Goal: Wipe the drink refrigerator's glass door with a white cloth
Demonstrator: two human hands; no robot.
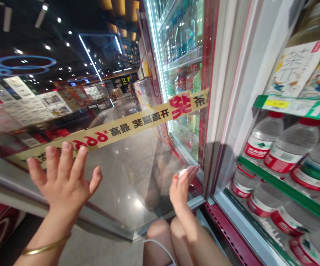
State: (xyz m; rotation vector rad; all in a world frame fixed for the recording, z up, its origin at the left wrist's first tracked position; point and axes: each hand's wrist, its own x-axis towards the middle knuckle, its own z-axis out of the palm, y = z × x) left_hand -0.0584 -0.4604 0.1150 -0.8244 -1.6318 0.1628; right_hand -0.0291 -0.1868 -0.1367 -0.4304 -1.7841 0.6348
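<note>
My left hand [61,179] is spread flat against or just before the glass door [112,192], its fingertips by a yellow printed strip [140,123] that runs across the pane. The lettering on the strip reads reversed from this side. Lower on the same pane, near the hinge side, my right hand [180,190] presses a small white cloth [183,171] to the glass. Most of the cloth is hidden under the fingers, so whether it is fabric or tissue I cannot tell.
The door stands open from a fridge at right, with a white frame [226,103]. Its green-edged shelves [282,188] bear several red-capped water bottles [287,144] and larger drink bottles [298,70]. Bare knees [157,236] and a white cord [162,245] are below. Another lit fridge [180,62] shows through the glass.
</note>
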